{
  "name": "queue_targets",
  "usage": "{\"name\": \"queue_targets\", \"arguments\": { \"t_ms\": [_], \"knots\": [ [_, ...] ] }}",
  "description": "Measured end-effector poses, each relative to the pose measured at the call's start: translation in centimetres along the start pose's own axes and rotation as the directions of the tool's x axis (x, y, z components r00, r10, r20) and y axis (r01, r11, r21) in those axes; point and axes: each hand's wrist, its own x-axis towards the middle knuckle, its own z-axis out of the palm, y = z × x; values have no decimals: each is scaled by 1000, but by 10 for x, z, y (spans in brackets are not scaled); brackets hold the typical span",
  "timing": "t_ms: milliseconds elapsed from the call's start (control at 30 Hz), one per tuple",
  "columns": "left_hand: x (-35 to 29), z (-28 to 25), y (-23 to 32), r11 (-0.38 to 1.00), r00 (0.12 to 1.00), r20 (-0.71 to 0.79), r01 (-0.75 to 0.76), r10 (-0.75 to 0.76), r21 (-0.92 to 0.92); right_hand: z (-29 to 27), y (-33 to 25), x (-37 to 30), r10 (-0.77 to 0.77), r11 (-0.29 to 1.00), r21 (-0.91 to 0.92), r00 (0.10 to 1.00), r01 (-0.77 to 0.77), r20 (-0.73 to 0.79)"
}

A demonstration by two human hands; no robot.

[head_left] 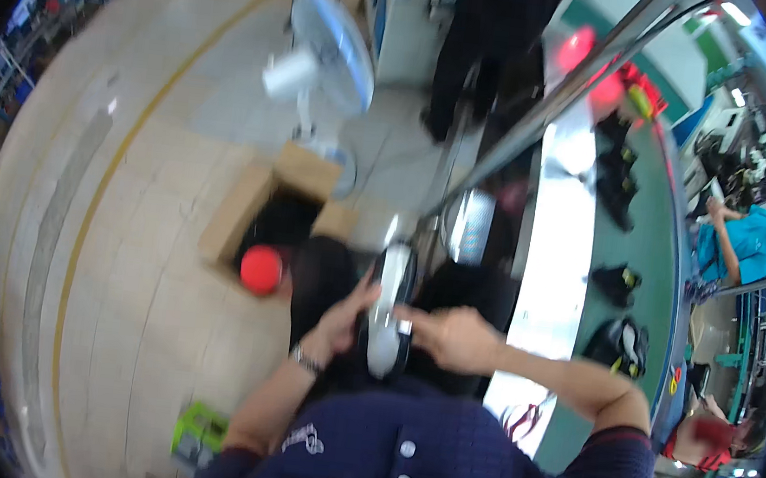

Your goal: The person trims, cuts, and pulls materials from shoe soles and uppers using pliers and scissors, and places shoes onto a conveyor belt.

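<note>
Here, nearest of all, was the navy shirt (464,444), its left chest carrying a pale emblem (304,438) with small lettering, too blurred to read. Just beyond it sat the dark-rimmed, pale-faced shoe (381,346), lengthwise above the lap, between both hands! The left hand (340,323) had its fingers closed on the shoe's left edge; the right hand (457,338) put an extended index finger to the right edge, the others curled, and whether they pinched anything couldn't be told. A small white patch (405,326) showed by that fingertip, bearing nothing legible.

Left of the shoe, an open cardboard box (232,216) stood on the glossy pale floor (129,306), a red round object (261,269) at its near side. Right of the shoe ran a bright white strip (564,202), then a green work surface (649,234) with dark shoes (619,284) spaced along it. Farther beyond the shoe: a white fan (333,47), a person in dark clothes (479,34), and, far right, a teal-shirted worker (746,249). Way out left, a yellow line (70,281) curved across the floor.
</note>
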Motion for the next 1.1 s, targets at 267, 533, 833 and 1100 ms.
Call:
{"name": "queue_targets", "arguments": {
  "t_ms": [267,533,833,1100],
  "knots": [
    [4,5,18,999,999,-9,-45,46,28,-74,-11,49,-152,974,114,937,196,-314],
    [-5,-8,17,996,996,70,54,-59,68,-37,1,43,-160,985,5,937,170,-311],
    [-32,-6,-8,934,994,111,26,15,-357,-26,-1,43,-105,989,-120,983,88,-149],
    [-36,-7,-6,996,997,-18,72,-71,51,-23,-29,35,-111,989,-103,990,102,-84]
  ]
}}
